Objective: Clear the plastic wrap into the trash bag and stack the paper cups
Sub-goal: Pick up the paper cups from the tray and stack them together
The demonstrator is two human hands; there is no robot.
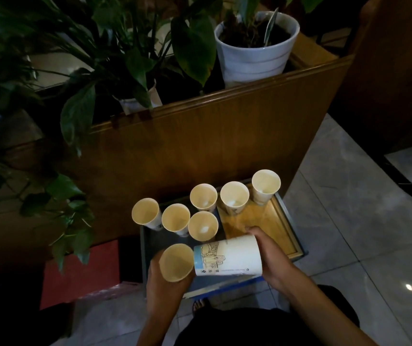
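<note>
My left hand (161, 283) grips an upright paper cup (176, 262) with its mouth facing up. My right hand (271, 253) holds a second paper cup (227, 255) tipped on its side, its blue-banded bottom pointing at the first cup's rim. Several more open paper cups stand on the low surface beyond, among them one at the left (146, 216), one in the middle (203, 226) and one at the far right (266, 186). No plastic wrap or trash bag is in view.
The cups stand on a grey tray (150, 243) and a wooden tray (270, 221) on a low stand. A wooden planter wall (200, 151) rises behind, with leafy plants and a white pot (255, 53). A red box (80, 270) lies left; tiled floor (349, 221) right.
</note>
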